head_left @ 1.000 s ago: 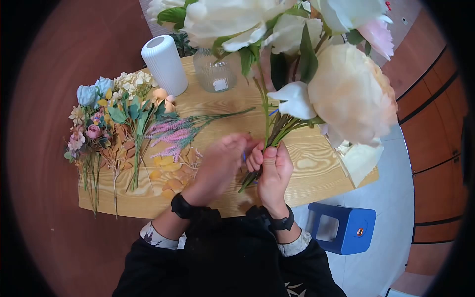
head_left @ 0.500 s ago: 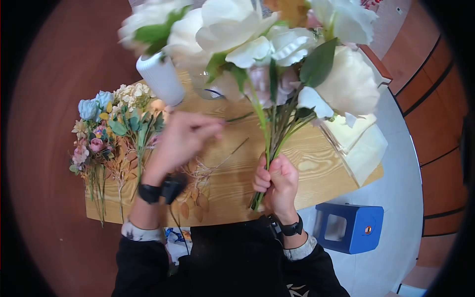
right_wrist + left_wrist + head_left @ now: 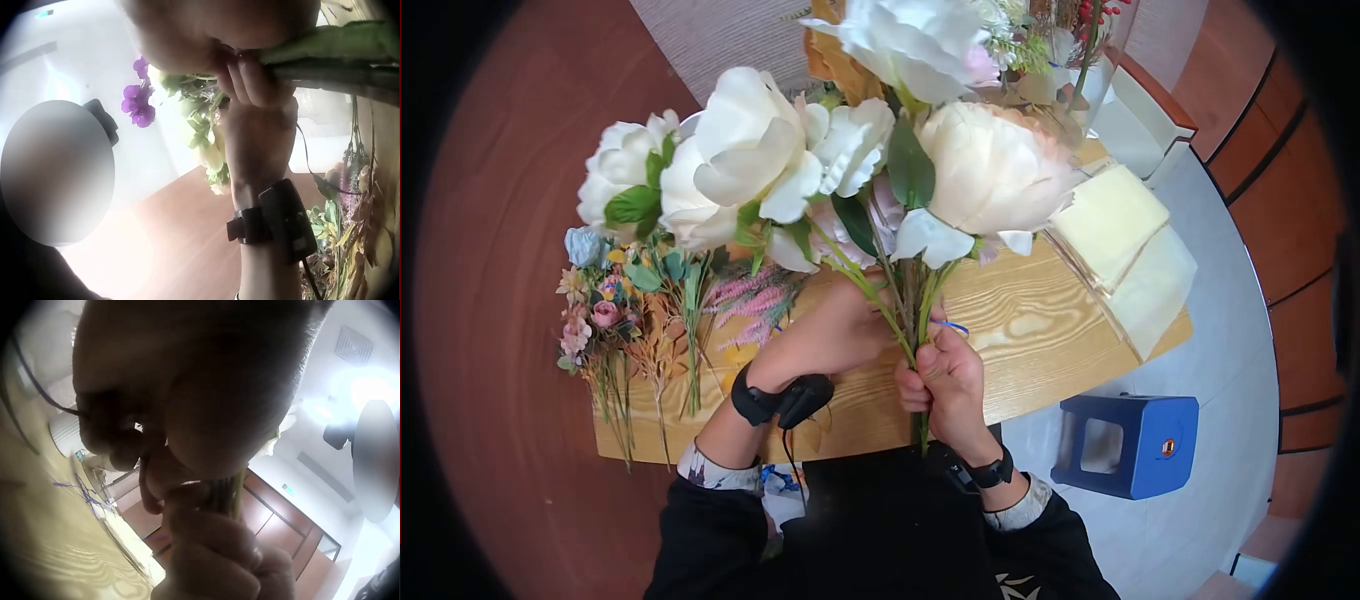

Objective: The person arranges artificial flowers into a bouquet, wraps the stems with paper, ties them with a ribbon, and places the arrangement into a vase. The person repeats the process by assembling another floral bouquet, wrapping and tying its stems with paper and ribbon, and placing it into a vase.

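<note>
The left hand (image 3: 850,322), apart from the bouquet (image 3: 855,140) half a second ago, is now behind the stems (image 3: 912,298), at ten o'clock from the right hand (image 3: 950,382). The blooms lean further toward eleven o'clock, above the counter (image 3: 1025,335). The right fingers are curled around the lower stems; how the left ones close cannot be told, being half hidden. A blue tie (image 3: 956,327) shows at twelve o'clock, just beside the right hand. Both hands meeting here suggests binding in progress, not yet finished.
</note>
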Action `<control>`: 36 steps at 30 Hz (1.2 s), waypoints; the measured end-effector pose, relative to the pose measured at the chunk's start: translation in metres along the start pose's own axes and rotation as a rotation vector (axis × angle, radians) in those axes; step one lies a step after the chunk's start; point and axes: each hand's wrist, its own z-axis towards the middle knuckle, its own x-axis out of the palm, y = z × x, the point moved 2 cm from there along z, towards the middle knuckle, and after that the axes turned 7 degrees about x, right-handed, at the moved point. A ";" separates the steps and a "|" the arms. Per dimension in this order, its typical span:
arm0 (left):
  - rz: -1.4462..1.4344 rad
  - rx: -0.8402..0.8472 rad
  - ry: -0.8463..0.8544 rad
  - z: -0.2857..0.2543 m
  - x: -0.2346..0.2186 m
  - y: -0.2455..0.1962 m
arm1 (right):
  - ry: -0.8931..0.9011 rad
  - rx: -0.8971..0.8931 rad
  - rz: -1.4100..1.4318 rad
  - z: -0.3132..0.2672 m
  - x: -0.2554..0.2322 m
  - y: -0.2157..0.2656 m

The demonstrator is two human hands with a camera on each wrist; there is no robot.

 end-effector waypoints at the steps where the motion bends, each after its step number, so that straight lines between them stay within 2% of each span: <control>1: 0.023 0.033 -0.014 -0.003 0.000 0.002 | -0.031 -0.001 -0.001 -0.001 -0.001 0.000; 3: 0.046 0.059 -0.029 -0.011 -0.001 0.007 | -0.060 0.004 0.001 -0.003 -0.001 -0.002; 5: -0.286 -0.156 0.049 -0.017 0.000 0.016 | -0.089 -0.025 -0.034 -0.003 -0.001 -0.003; 6: -0.287 -0.157 0.053 -0.018 0.001 0.014 | -0.091 -0.027 -0.032 -0.004 -0.001 -0.004; 8: -0.536 -0.130 -0.095 -0.021 0.000 0.008 | -0.084 -0.007 -0.010 -0.005 -0.002 -0.005; 9: -0.538 -0.130 -0.099 -0.022 -0.002 0.008 | -0.083 -0.003 -0.012 -0.006 -0.002 -0.005; 11: -0.526 -0.232 0.065 -0.026 -0.003 0.009 | -0.099 -0.120 -0.067 -0.006 -0.001 -0.002; 12: -0.529 -0.236 0.063 -0.026 -0.001 0.006 | -0.100 -0.115 -0.066 -0.005 -0.001 -0.001; 14: -0.447 -0.192 -0.007 -0.023 0.004 -0.001 | 0.005 -0.040 -0.061 -0.003 -0.001 0.002; 21: -0.374 -0.209 -0.154 -0.019 0.019 -0.010 | -0.045 -0.167 -0.113 -0.001 0.001 -0.008; 23: -0.290 -0.190 -0.224 -0.020 0.020 -0.014 | -0.102 -0.174 -0.218 -0.001 0.001 -0.009; 26: -0.282 -0.165 -0.313 -0.020 0.022 -0.023 | -0.084 -0.218 -0.338 -0.002 -0.001 -0.009; 27: -0.283 -0.165 -0.313 -0.019 0.021 -0.024 | -0.085 -0.218 -0.339 -0.001 -0.001 -0.010; 29: -0.113 -0.094 -0.304 -0.019 0.020 -0.027 | -0.091 -0.280 -0.437 0.000 0.000 -0.010; 33: -0.072 -0.113 -0.357 -0.019 0.022 -0.025 | -0.035 -0.224 -0.450 -0.003 0.001 -0.004; 36: -0.091 -0.158 -0.348 -0.019 0.024 -0.023 | -0.132 -0.290 -0.577 -0.004 0.002 -0.003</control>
